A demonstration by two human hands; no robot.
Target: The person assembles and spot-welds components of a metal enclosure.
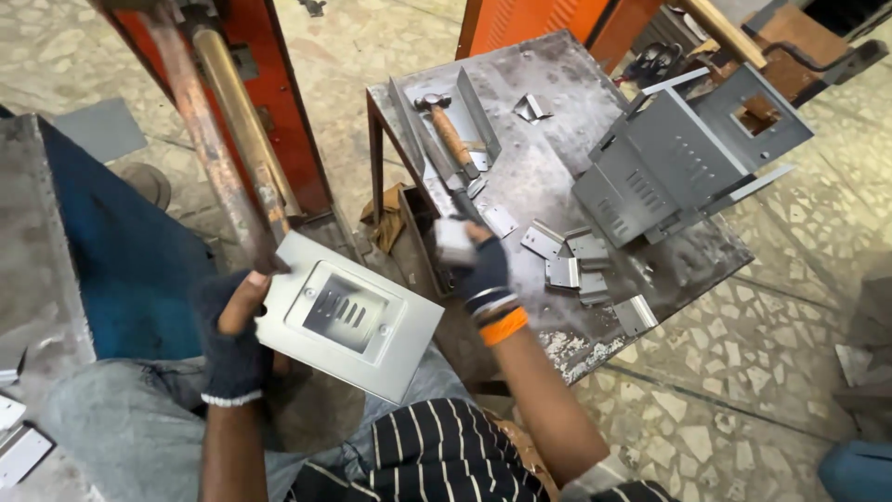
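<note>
My left hand [234,330], in a dark glove, grips the left edge of a flat grey metal plate [348,316] with a raised centre and several slots. It is held tilted over my lap. My right hand [481,265], gloved with an orange cuff, is closed on a small bent metal bracket [454,240] at the near left edge of the steel table [557,149]. Several similar small brackets [571,260] lie on the table just right of that hand.
A hammer [446,125] lies in an angle-iron piece at the table's far left. A grey sheet-metal box [678,158] sits on the table's right. Red machine with two long rusty levers [218,139] stands at left; a blue panel [121,251] beside it.
</note>
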